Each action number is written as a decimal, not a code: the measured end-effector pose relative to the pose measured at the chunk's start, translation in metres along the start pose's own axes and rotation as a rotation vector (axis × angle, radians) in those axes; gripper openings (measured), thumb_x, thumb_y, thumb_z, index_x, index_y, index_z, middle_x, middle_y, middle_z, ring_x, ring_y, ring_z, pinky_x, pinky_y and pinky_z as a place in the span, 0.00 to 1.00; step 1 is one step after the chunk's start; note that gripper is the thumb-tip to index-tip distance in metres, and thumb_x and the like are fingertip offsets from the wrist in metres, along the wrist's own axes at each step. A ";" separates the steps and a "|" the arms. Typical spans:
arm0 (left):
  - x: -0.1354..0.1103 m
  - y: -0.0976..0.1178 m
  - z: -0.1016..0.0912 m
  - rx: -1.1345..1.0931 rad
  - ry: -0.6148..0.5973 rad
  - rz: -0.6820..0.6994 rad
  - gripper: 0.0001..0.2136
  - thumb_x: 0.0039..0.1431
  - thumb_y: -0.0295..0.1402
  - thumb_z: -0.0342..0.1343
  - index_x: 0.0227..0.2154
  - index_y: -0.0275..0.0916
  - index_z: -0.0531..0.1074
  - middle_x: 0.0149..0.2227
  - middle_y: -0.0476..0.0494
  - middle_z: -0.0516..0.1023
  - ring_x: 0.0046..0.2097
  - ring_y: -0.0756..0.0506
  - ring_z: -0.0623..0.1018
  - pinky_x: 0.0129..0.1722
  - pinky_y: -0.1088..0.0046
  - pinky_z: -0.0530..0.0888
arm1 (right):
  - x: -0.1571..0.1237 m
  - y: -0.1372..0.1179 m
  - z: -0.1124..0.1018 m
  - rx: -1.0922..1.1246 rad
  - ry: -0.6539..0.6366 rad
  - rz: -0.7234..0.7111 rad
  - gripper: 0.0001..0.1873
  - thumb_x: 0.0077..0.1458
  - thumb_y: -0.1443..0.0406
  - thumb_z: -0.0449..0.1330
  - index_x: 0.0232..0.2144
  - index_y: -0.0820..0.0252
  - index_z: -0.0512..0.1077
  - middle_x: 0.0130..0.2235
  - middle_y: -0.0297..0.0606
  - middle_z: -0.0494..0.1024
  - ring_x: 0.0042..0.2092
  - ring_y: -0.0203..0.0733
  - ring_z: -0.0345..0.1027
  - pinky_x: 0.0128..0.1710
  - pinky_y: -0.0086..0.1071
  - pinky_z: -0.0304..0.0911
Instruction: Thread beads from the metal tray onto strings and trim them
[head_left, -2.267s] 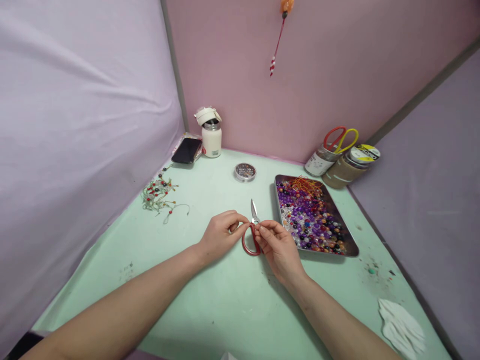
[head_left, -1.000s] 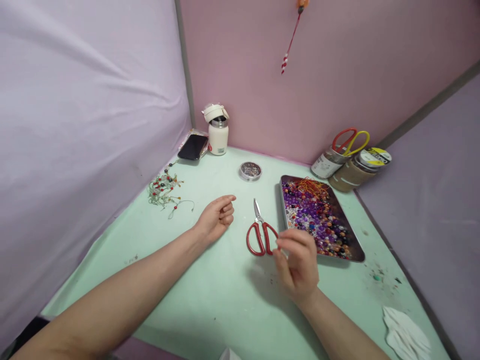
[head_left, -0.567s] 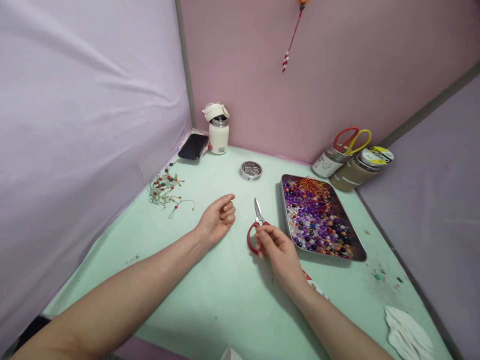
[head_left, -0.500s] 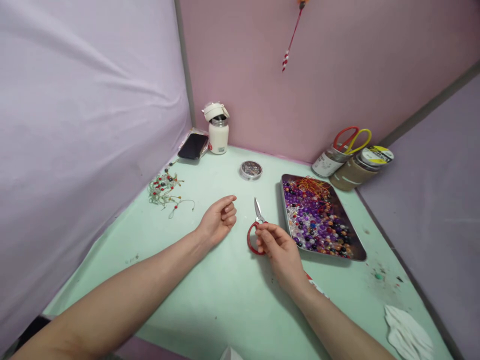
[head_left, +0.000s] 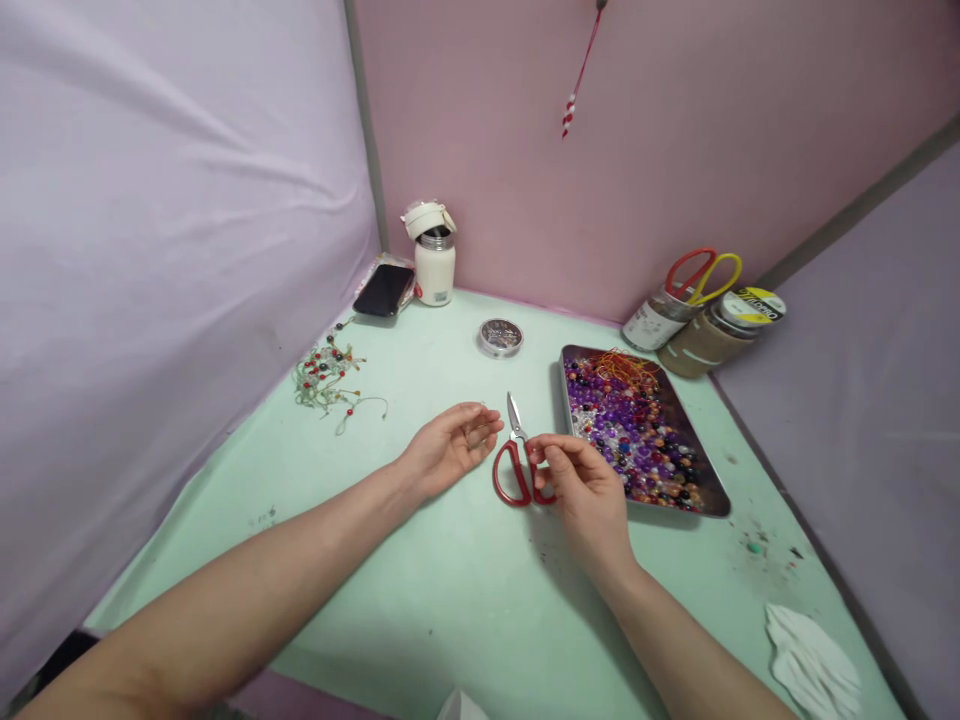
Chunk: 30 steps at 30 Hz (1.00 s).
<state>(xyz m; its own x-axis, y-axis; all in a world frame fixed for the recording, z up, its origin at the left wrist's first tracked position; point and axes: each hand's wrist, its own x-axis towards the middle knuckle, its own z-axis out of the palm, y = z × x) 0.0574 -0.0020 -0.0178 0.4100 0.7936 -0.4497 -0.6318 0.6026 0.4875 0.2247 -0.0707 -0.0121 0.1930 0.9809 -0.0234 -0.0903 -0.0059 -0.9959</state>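
My left hand is open, palm turned up and fingers extended, just left of the scissors. The red-handled scissors lie on the table with their blades pointing away from me and slightly parted. My right hand hovers over the right handle loop and partly covers it. Its thumb and forefinger are pinched together; whatever they hold, if anything, is too small to make out. Beyond this hand sits a metal tray of purple, clear, black and orange beads, with a tangle of orange cord.
A round clear case rests mid-table. Beaded cords, a phone and an uncapped white flask stand left. Jars are at back right, one holding red-and-yellow-handled scissors. A white cloth lies front right.
My left hand has uncurled its fingers and moved right, toward the scissors. My right hand has shifted right, uncovering more of the scissors' handles, which stay in place.
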 end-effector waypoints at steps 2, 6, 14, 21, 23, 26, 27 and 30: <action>0.000 -0.001 0.000 -0.020 -0.021 -0.026 0.03 0.51 0.25 0.58 0.30 0.35 0.71 0.37 0.41 0.78 0.45 0.44 0.77 0.45 0.70 0.73 | 0.001 -0.001 -0.002 -0.009 0.025 -0.005 0.11 0.53 0.58 0.59 0.35 0.58 0.73 0.34 0.37 0.75 0.26 0.32 0.65 0.25 0.28 0.60; 0.001 -0.001 -0.001 -0.006 -0.042 -0.018 0.02 0.51 0.25 0.58 0.29 0.34 0.72 0.38 0.40 0.78 0.47 0.43 0.76 0.49 0.68 0.71 | 0.003 -0.002 -0.003 -0.021 0.047 -0.035 0.10 0.53 0.59 0.59 0.35 0.59 0.73 0.32 0.37 0.74 0.26 0.32 0.64 0.24 0.28 0.60; -0.001 -0.008 -0.001 0.345 -0.093 0.139 0.06 0.49 0.32 0.61 0.29 0.35 0.73 0.34 0.44 0.77 0.38 0.49 0.75 0.44 0.71 0.69 | 0.002 -0.006 -0.007 -0.188 0.091 -0.171 0.08 0.51 0.62 0.61 0.36 0.57 0.73 0.32 0.37 0.76 0.34 0.38 0.69 0.34 0.33 0.65; -0.002 -0.014 0.002 0.593 -0.140 0.278 0.08 0.49 0.36 0.61 0.28 0.35 0.74 0.29 0.47 0.75 0.33 0.51 0.72 0.40 0.73 0.67 | 0.003 -0.012 -0.012 -0.661 0.021 -0.608 0.05 0.55 0.68 0.56 0.33 0.56 0.72 0.31 0.36 0.74 0.32 0.37 0.65 0.32 0.32 0.61; -0.003 -0.014 0.003 0.630 -0.128 0.293 0.08 0.48 0.36 0.62 0.28 0.35 0.75 0.28 0.47 0.75 0.32 0.51 0.72 0.39 0.74 0.67 | 0.004 -0.012 -0.014 -0.758 0.031 -0.702 0.06 0.55 0.69 0.56 0.34 0.56 0.72 0.31 0.36 0.73 0.32 0.38 0.65 0.33 0.33 0.61; -0.003 -0.015 0.003 0.636 -0.111 0.289 0.09 0.46 0.36 0.63 0.27 0.35 0.76 0.29 0.46 0.76 0.32 0.50 0.72 0.39 0.73 0.68 | 0.004 -0.012 -0.016 -0.875 0.042 -0.809 0.07 0.55 0.70 0.56 0.35 0.56 0.72 0.31 0.38 0.73 0.34 0.39 0.65 0.35 0.34 0.60; -0.002 -0.015 0.003 0.629 -0.108 0.280 0.09 0.45 0.36 0.63 0.27 0.35 0.76 0.29 0.45 0.77 0.32 0.50 0.73 0.39 0.72 0.68 | 0.004 -0.012 -0.017 -0.907 0.044 -0.835 0.07 0.55 0.70 0.56 0.35 0.56 0.72 0.31 0.38 0.74 0.34 0.39 0.64 0.35 0.34 0.59; -0.002 -0.016 0.002 0.612 -0.102 0.252 0.10 0.44 0.36 0.64 0.28 0.34 0.77 0.31 0.43 0.78 0.33 0.49 0.74 0.41 0.71 0.69 | 0.003 -0.014 -0.017 -0.993 0.072 -0.884 0.06 0.54 0.70 0.57 0.34 0.57 0.72 0.31 0.38 0.74 0.33 0.39 0.64 0.35 0.35 0.56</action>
<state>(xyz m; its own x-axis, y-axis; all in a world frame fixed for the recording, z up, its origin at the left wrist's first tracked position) 0.0681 -0.0128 -0.0236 0.3779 0.9023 -0.2076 -0.2418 0.3126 0.9186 0.2435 -0.0708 0.0001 -0.1290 0.7157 0.6864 0.8318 0.4550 -0.3181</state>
